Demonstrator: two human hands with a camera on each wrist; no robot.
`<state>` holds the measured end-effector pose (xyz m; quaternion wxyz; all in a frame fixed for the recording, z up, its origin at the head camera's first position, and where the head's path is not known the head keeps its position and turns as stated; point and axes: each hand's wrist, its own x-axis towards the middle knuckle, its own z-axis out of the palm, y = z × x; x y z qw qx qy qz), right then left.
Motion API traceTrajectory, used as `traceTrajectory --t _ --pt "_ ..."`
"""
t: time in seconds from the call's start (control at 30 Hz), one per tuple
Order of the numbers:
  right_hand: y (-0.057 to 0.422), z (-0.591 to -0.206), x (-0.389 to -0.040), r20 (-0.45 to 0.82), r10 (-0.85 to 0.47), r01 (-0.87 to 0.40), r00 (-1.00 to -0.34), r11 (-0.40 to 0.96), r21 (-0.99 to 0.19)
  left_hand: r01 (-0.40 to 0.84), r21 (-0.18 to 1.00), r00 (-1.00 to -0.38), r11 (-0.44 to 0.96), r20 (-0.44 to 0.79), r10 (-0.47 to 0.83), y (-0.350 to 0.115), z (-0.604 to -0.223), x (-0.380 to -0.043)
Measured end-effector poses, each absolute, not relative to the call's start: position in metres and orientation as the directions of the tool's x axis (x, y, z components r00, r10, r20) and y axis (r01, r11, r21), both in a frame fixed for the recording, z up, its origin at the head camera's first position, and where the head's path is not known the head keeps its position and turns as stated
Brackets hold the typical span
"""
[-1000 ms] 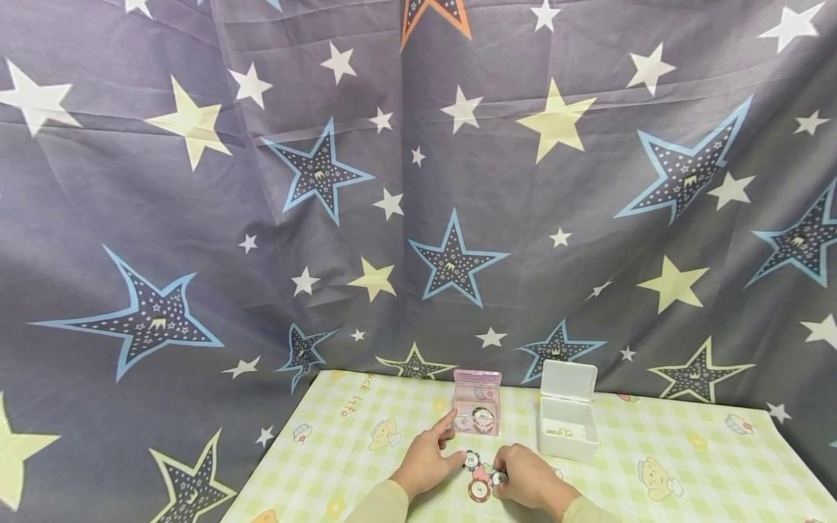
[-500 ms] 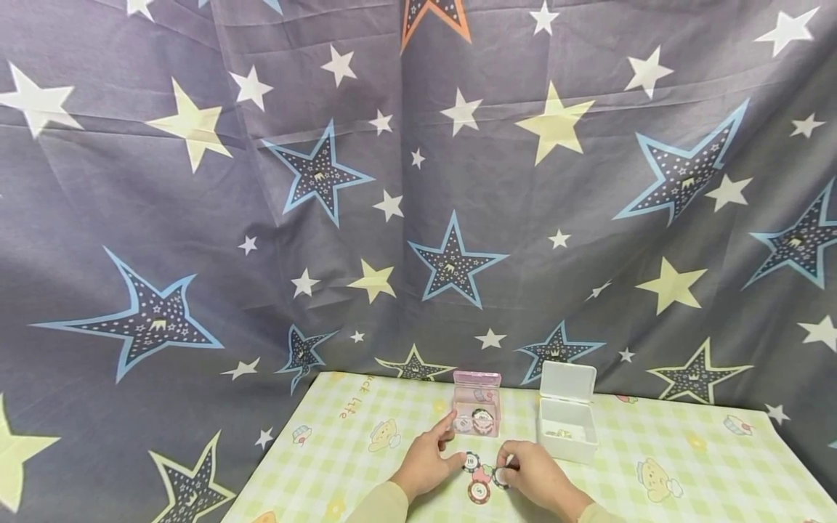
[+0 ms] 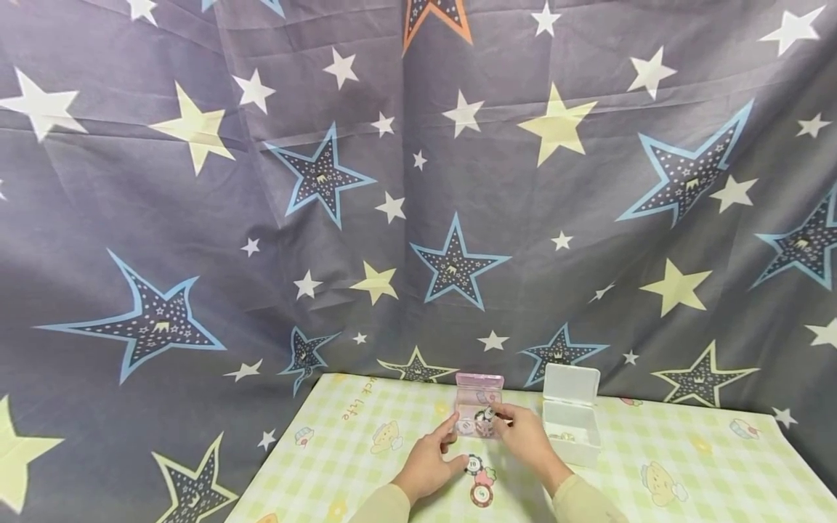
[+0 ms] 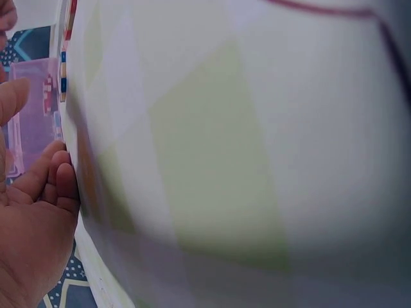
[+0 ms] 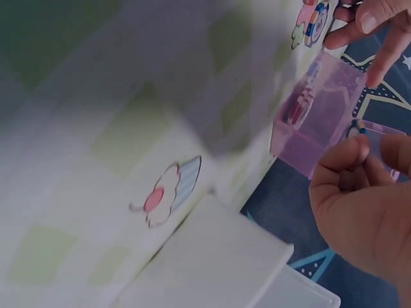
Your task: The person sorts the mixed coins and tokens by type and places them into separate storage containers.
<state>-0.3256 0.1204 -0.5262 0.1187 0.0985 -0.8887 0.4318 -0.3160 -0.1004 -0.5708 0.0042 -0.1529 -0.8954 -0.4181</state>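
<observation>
My right hand (image 3: pixel 526 437) pinches a poker chip (image 5: pixel 358 128) between thumb and fingers, above the open pink see-through box (image 5: pixel 321 106). Inside that box, several chips (image 5: pixel 300 108) lie on the bottom. My left hand (image 3: pixel 426 465) rests on the table with its index fingertip at the box's left front corner and its thumb beside a dark-blue chip (image 3: pixel 474 465) marked 10. Just in front of the blue chip lies a red chip (image 3: pixel 482 495) marked 5. In the left wrist view, the left fingers (image 4: pixel 48 176) lie relaxed, close to the pink box.
To the right of the pink box stands a white box (image 3: pixel 578 454) with its lid (image 3: pixel 571 383) raised and small gold-coloured pieces (image 3: pixel 562 437) inside. A checked green cloth (image 3: pixel 713 472) covers the table. Behind hangs a dark curtain (image 3: pixel 366 218) printed with stars.
My right hand has picked up the chip at the right of the group and carried it forward and slightly left, over the pink box. The left hand has stayed in place.
</observation>
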Motion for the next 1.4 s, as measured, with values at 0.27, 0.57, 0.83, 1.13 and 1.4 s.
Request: traceTrajectory --t 0.27,0.57,0.83,1.13,1.4 --pt "0.11 -0.525 -0.325 0.225 -0.157 -0.274 -0.962 0.588 -0.761 0.287 0.744 -0.95 0.604 0.142 0.277 -0.099 -0.567 -0.313" --pt "0.113 -0.534 -0.316 0.336 -0.133 -0.336 -0.932 0.664 -0.668 0.289 0.742 -0.951 0.605 0.147 0.273 -0.101 -0.566 -0.314" --pt "0.122 -0.541 -0.29 0.17 -0.554 -0.534 -0.815 0.605 -0.591 0.297 0.736 -0.949 0.609 0.154 0.276 -0.101 -0.57 -0.317" --pt "0.114 -0.546 -0.278 0.163 -0.584 -0.584 -0.795 0.664 -0.468 0.283 0.739 -0.952 0.611 0.137 0.275 -0.101 -0.57 -0.316" --pt "0.12 -0.549 -0.281 0.118 -0.563 -0.509 -0.818 0.615 -0.602 0.284 0.738 -0.952 0.612 0.142 0.271 -0.1 -0.569 -0.315"
